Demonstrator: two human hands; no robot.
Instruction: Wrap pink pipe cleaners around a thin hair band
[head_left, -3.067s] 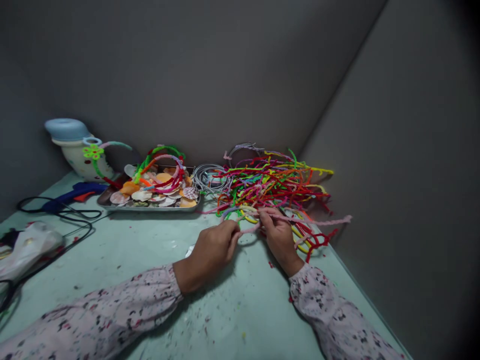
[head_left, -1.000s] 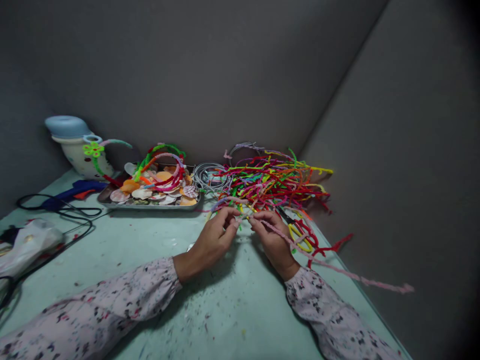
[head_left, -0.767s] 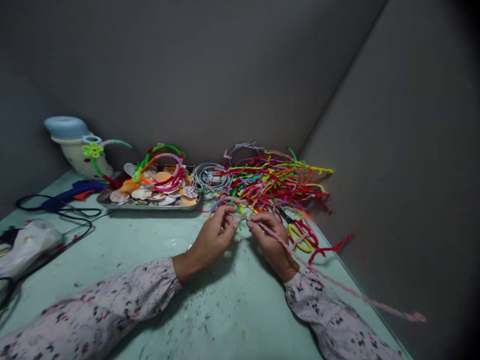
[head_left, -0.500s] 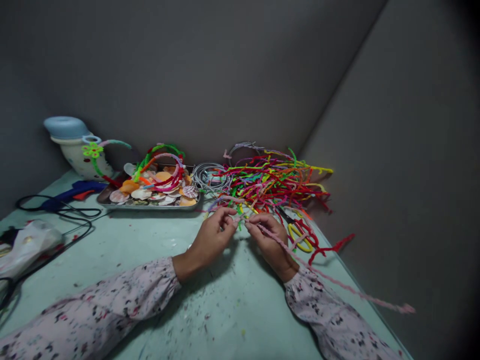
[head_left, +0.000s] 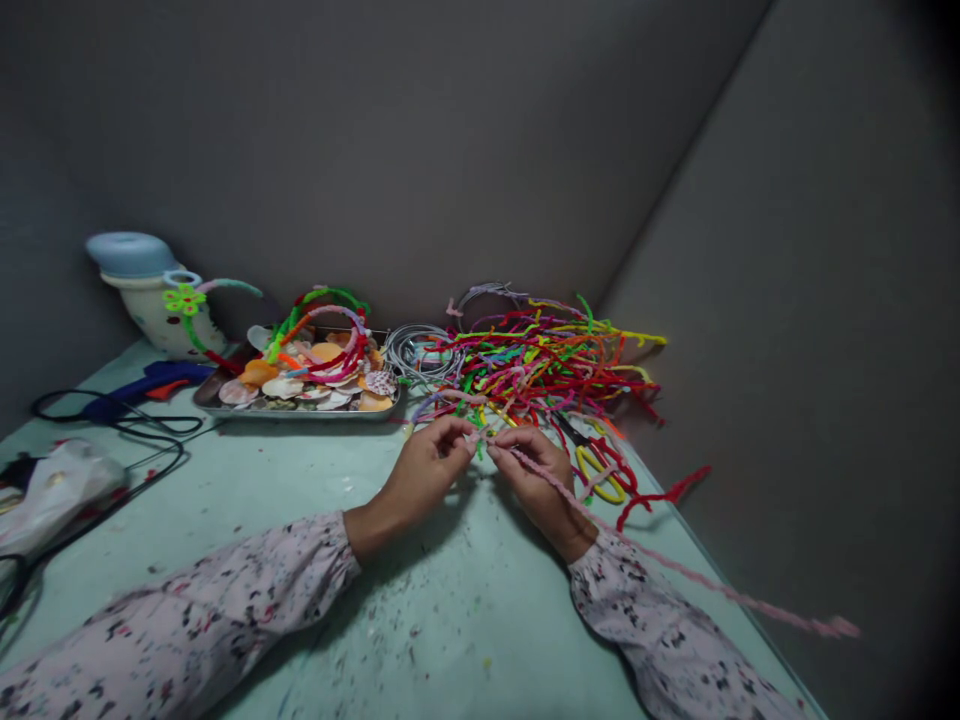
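Note:
My left hand (head_left: pixel 429 462) and my right hand (head_left: pixel 536 480) meet fingertip to fingertip above the table. Both pinch a pink pipe cleaner (head_left: pixel 697 578) near one end. Its long tail runs over my right hand and forearm and sticks out past the table's right edge. The small bit between my fingertips is too fine to make out clearly. Just beyond my hands lies a tangled heap of coloured pipe cleaners (head_left: pixel 555 350). Scissors with yellow handles (head_left: pixel 600 474) rest to the right of my right hand, partly under loose pipe cleaners.
A metal tray (head_left: pixel 300 413) of seashells carries bent pipe-cleaner hoops. Coiled grey wire (head_left: pixel 420 352) sits beside it. At the left are a blue-lidded container (head_left: pixel 161 305), a blue glue gun (head_left: pixel 142 388), black cable (head_left: pixel 184 445) and a white plastic bag (head_left: pixel 71 490). Walls stand behind and right.
The free end of the pink pipe cleaner has swung a little right and down. My right fingertips have shifted slightly left, closer to the left ones.

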